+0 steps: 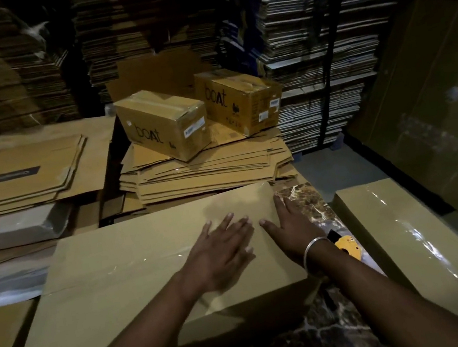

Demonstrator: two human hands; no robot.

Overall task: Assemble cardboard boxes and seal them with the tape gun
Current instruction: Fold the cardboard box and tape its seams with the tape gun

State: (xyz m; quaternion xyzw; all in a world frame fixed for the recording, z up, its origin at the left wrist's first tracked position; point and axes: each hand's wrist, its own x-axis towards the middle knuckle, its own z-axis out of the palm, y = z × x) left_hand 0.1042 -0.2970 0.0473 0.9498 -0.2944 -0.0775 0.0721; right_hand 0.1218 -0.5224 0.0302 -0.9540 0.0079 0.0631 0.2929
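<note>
A long plain cardboard box [112, 276] lies in front of me with a strip of clear tape along its top seam. My left hand [222, 249] presses flat on the box top near its right end, fingers spread. My right hand [287, 227] lies flat beside it, at the box's right edge, with a metal bangle on the wrist. A yellow tape gun [349, 247] rests on the marbled surface just right of my right wrist, partly hidden by it.
A second taped box [413, 249] lies at the right. A pile of flattened cartons [206, 168] ahead carries two sealed "boat" boxes [163, 123] [240, 99]. More flat cardboard [21, 176] is stacked at the left, and tall bundles of cardboard fill the background.
</note>
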